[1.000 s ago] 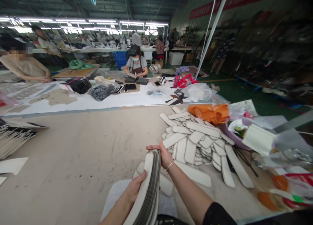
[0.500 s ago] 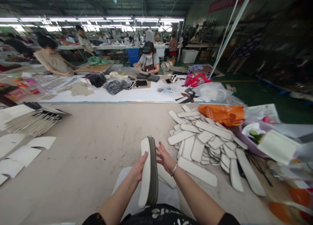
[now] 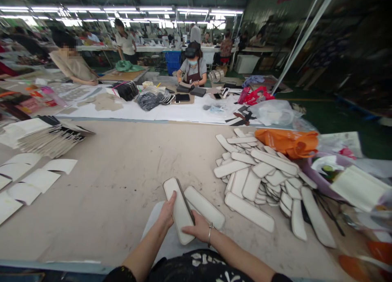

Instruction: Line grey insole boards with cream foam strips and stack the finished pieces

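Observation:
A stack of long white pieces with rounded ends and dark edges (image 3: 178,208) is held tilted in front of my body. My left hand (image 3: 168,210) grips its left side, thumb on the white top face. My right hand (image 3: 198,227) closes on its lower right side, with the thumb over the face. Just right of the stack, a single long white piece (image 3: 206,206) lies on the table. Farther right spreads a loose heap of similar white pieces (image 3: 241,182).
Fanned pale sheets (image 3: 50,139) and curved white pieces (image 3: 41,179) lie at the left. An orange bag (image 3: 288,143) and a purple basin (image 3: 325,184) stand beyond the heap. Across the table, a person (image 3: 192,67) handles dark items.
My right hand has come down onto the stack, its fingers now wrapped round it. The stack has turned, showing its white face more and its layered edges less. The view has shifted slightly.

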{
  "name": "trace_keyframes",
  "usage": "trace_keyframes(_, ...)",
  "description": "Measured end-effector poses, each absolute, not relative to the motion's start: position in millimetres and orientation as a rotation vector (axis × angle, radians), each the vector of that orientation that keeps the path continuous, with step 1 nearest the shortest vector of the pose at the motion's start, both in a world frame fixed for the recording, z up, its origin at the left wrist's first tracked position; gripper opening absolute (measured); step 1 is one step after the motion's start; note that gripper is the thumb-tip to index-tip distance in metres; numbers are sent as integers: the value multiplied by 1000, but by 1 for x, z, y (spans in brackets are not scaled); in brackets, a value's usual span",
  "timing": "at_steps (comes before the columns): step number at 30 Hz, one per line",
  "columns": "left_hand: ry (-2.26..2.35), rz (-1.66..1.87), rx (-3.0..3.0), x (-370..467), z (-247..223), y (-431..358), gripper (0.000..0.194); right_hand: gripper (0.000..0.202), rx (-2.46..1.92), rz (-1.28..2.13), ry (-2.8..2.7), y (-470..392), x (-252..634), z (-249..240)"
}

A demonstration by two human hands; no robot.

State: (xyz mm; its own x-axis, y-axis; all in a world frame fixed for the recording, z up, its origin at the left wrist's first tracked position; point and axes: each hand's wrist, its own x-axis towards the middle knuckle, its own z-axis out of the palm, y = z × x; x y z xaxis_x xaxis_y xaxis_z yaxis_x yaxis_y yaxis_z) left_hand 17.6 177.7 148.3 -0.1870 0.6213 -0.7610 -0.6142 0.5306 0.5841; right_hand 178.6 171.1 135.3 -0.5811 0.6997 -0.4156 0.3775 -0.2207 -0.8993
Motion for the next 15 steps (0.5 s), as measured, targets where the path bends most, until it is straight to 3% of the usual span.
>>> trace_keyframes(5, 1509, 1009, 43, 9, 127, 164, 48, 61, -1267, 1870, -2021, 168, 179, 116)
trace_keyframes(11, 1689, 892, 109, -11, 111, 160, 56, 59, -1717, 1006, -2200, 197, 207, 107)
trace_keyframes(15, 1756, 826, 204, -14, 107, 165, 60, 74, -1907, 906, -2282, 209, 220, 101)
